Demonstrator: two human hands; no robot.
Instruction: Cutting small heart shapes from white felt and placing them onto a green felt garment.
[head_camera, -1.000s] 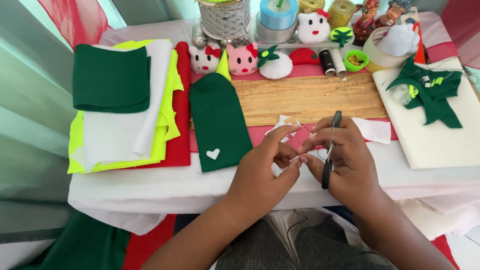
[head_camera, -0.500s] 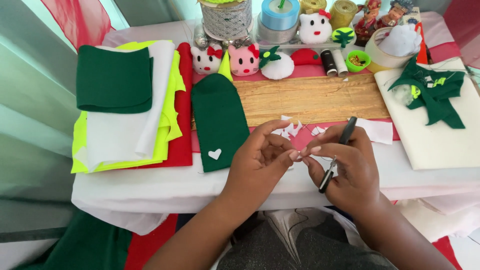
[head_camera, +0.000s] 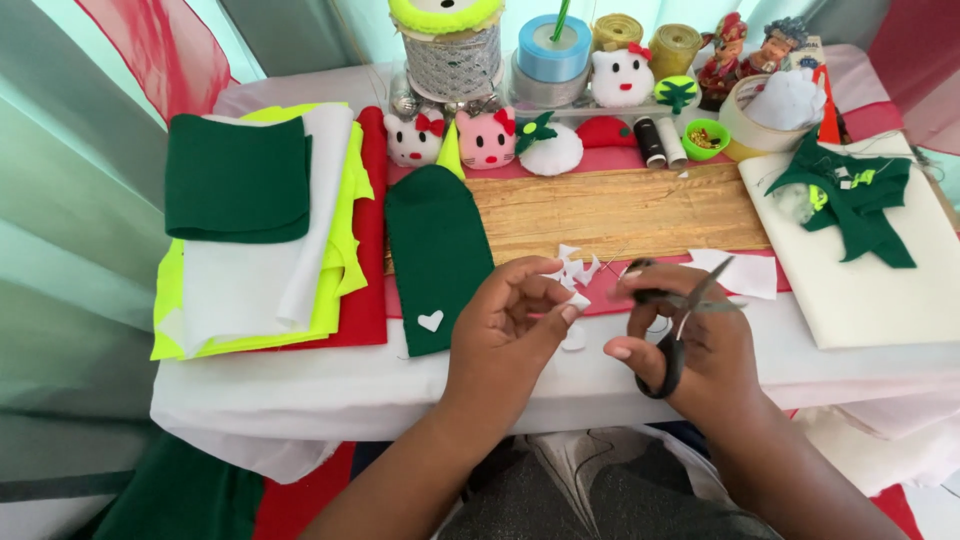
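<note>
The scissors (head_camera: 675, 325) have swung from pointing away to lying crosswise, blades parted, with the right hand (head_camera: 690, 350) closed through their black handles. The left hand (head_camera: 515, 320) pinches a small white felt scrap (head_camera: 578, 300) between thumb and fingertips, just beside the blades, above white offcuts (head_camera: 575, 268) near the green felt piece (head_camera: 437, 255).

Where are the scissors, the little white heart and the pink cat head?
scissors (head_camera: 672, 325), head view, on the black handle in the right hand.
little white heart (head_camera: 430, 321), head view, on its middle, on the green felt.
pink cat head (head_camera: 486, 138), head view, on its face.
</note>
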